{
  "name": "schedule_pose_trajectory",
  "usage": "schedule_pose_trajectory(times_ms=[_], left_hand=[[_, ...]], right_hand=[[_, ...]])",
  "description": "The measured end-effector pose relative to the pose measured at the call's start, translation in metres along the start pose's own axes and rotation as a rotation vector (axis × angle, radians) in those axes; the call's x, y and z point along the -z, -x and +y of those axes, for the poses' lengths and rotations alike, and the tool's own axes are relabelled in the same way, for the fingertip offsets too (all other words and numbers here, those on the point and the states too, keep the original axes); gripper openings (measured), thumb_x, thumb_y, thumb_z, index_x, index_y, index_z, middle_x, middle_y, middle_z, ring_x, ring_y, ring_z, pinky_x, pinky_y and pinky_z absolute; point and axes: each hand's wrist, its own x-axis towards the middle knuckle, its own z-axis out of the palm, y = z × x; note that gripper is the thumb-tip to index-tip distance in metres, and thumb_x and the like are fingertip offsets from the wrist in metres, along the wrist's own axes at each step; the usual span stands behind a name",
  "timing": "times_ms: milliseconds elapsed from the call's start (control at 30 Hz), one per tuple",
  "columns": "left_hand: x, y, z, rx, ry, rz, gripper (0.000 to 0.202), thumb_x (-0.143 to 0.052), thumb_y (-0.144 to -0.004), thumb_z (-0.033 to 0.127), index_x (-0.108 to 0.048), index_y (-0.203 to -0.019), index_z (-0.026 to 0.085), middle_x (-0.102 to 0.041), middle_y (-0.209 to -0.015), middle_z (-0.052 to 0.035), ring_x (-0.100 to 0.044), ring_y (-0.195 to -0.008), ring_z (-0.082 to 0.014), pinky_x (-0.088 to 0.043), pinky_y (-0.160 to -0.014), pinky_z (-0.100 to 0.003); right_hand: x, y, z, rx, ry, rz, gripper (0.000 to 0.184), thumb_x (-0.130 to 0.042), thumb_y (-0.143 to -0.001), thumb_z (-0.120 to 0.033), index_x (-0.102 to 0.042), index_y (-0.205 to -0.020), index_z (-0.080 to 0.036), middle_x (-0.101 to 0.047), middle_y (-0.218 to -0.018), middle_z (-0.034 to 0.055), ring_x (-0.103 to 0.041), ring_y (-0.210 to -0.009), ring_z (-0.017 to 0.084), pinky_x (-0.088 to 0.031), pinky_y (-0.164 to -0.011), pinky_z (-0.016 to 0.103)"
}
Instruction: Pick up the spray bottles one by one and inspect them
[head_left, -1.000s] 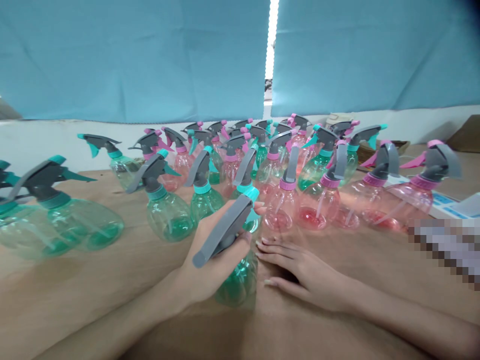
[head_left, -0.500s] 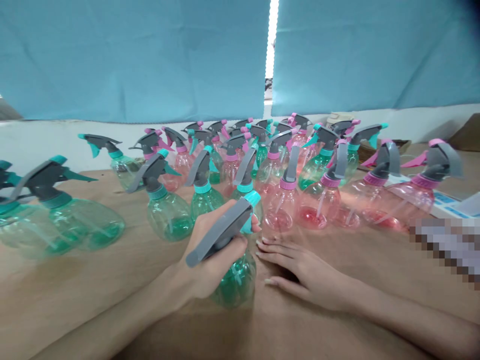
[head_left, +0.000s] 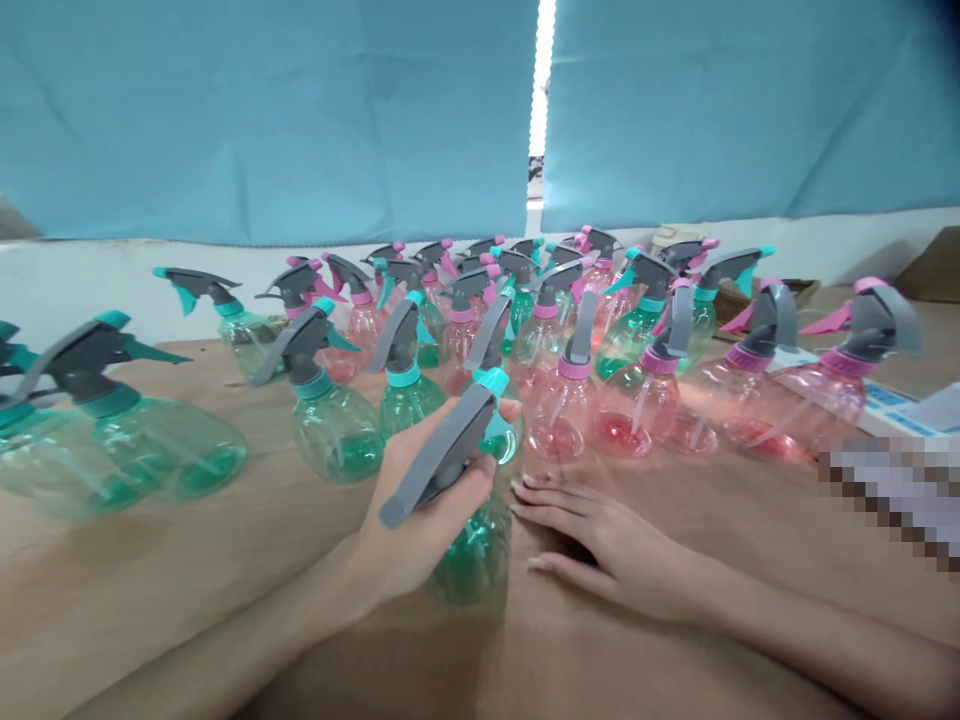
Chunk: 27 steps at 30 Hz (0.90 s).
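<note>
My left hand [head_left: 420,510] is wrapped round the neck of a green spray bottle [head_left: 472,560] with a grey and turquoise trigger head. The bottle's nozzle points away from me, and my fingers partly hide its neck and trigger. Beside it, my right hand [head_left: 600,545] rests on the brown tabletop [head_left: 570,670], palm down with fingers stretched out, holding nothing. Just beyond the hands stand a green spray bottle [head_left: 409,400] with a turquoise collar and a pink spray bottle [head_left: 559,420] with a pink collar.
Several green and pink spray bottles crowd the back of the table. Two larger-looking green bottles [head_left: 172,440] stand at the left, and a pink bottle [head_left: 825,395] at the right. A blue and white sheet [head_left: 892,410] lies behind it. Blue cloth [head_left: 300,120] hangs across the back.
The spray bottle's head in my left hand has shifted slightly, its rear end moving up and right. My right hand stays in place.
</note>
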Motion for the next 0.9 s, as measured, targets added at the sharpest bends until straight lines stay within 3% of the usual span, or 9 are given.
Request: schedule_pose_trajectory(times_ms=[200,600,900], left_hand=[[-0.0001,-0.0015,0.0031,0.055,0.115,-0.041,0.030,-0.049,-0.079,0.019,-0.059,-0.107,0.024,-0.033,-0.063,0.0080,-0.028,-0.050,-0.0129,-0.029,-0.051,-0.028],[-0.0009,-0.0002,0.0039,0.093,0.087,-0.029,0.025,-0.048,-0.078,0.022,-0.058,-0.100,0.027,-0.033,-0.061,0.0073,-0.027,-0.054,-0.0141,-0.028,-0.053,-0.028],[-0.0008,-0.0007,0.0065,0.088,0.032,-0.009,0.022,-0.050,-0.078,0.026,-0.058,-0.098,0.027,-0.038,-0.062,0.0069,-0.036,-0.053,-0.0150,-0.034,-0.053,-0.028]], right_hand=[[-0.0003,0.0003,-0.0003,0.003,-0.007,0.013,0.055,-0.047,-0.099,-0.049,-0.049,-0.142,-0.016,-0.051,-0.147,0.0100,-0.042,-0.139,0.024,-0.034,-0.116,0.044],[-0.0005,0.0003,0.0012,0.007,-0.003,0.001,0.054,-0.046,-0.099,-0.049,-0.049,-0.142,-0.017,-0.050,-0.148,0.0088,-0.041,-0.140,0.023,-0.034,-0.117,0.044],[-0.0010,0.0001,0.0019,0.010,-0.018,0.013,0.054,-0.048,-0.098,-0.049,-0.049,-0.143,-0.018,-0.051,-0.147,0.0100,-0.042,-0.139,0.025,-0.034,-0.116,0.047]])
